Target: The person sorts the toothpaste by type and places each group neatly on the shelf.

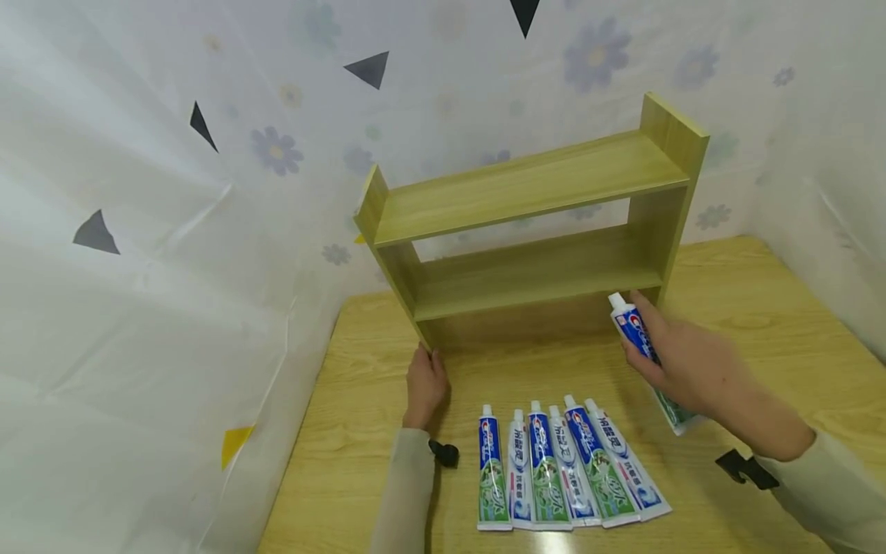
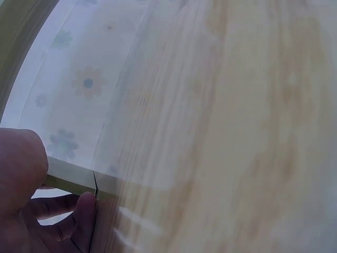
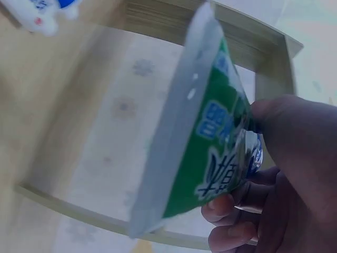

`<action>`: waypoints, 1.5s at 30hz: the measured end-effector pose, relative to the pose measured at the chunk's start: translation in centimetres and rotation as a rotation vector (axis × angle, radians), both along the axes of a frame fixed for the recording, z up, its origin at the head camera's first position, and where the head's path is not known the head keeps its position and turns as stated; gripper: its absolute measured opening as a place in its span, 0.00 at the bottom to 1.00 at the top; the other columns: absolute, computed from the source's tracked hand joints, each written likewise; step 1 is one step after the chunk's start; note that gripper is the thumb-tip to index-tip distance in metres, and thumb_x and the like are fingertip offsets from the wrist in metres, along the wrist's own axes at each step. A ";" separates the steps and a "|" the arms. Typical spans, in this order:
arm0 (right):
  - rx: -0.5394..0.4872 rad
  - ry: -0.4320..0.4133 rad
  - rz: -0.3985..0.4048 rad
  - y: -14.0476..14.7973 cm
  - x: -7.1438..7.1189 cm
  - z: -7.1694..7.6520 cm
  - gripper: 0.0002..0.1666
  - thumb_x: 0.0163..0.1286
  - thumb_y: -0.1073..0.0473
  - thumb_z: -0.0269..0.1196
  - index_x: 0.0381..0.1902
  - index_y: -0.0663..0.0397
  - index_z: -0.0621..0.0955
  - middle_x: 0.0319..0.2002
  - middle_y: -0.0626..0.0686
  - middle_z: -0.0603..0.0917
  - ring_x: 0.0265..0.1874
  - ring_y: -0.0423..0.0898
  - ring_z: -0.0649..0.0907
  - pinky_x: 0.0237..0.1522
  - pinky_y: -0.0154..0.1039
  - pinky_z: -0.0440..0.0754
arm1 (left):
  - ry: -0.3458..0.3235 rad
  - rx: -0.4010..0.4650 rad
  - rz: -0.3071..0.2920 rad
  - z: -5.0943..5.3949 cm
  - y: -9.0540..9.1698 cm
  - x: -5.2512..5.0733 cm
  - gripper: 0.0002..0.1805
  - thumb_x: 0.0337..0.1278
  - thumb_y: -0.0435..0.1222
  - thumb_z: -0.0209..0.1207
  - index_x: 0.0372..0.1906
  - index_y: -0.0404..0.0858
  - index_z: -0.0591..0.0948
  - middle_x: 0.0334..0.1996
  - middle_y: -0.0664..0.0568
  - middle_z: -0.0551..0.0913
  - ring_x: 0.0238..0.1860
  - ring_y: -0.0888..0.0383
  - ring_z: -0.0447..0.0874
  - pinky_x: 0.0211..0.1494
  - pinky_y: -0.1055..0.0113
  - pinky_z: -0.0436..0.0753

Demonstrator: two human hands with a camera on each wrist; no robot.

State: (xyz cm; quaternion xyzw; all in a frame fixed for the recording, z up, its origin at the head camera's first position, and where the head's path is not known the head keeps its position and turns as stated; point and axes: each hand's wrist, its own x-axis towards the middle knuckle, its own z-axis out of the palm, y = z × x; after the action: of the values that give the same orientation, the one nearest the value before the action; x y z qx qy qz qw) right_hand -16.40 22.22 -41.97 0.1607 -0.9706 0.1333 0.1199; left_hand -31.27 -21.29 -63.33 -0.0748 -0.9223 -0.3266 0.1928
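Observation:
My right hand (image 1: 706, 369) grips a blue and green toothpaste tube (image 1: 638, 329), its white cap pointing up toward the shelf's lower right. In the right wrist view, the tube's flat crimped end (image 3: 168, 126) faces the camera, with thumb and fingers around its body. A light wooden two-tier shelf (image 1: 533, 188) stands on the table, tilted in the head view. At the bottom of its left side panel, my left hand (image 1: 425, 385) holds the panel's edge between thumb and fingers. Several toothpaste tubes (image 1: 547, 469), blue-green alternating with white-blue, lie side by side in front, caps toward the shelf.
The wooden table (image 1: 360, 400) extends to both sides of the shelf. A flower-patterned curtain (image 1: 443, 77) hangs behind it, and white sheeting (image 1: 138, 323) drops along the left edge. Dark straps cross both wrists.

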 end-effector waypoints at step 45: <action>-0.028 0.370 -0.154 -2.3 -10.4 16.1 0.40 0.85 0.49 0.49 0.83 0.72 0.61 0.50 0.81 0.83 0.37 0.76 0.85 0.27 0.69 0.84 | 0.036 0.023 0.013 1.7 0.6 1.9 0.15 0.90 0.42 0.46 0.53 0.35 0.77 0.38 0.41 0.85 0.37 0.44 0.88 0.38 0.50 0.83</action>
State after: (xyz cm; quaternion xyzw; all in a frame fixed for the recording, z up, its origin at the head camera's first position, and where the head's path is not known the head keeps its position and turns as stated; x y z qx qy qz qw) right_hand -26.79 19.88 -25.84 0.1061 -0.9395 0.1054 0.3083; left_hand -29.40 -20.64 -61.64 -0.0723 -0.9153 -0.3346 0.2123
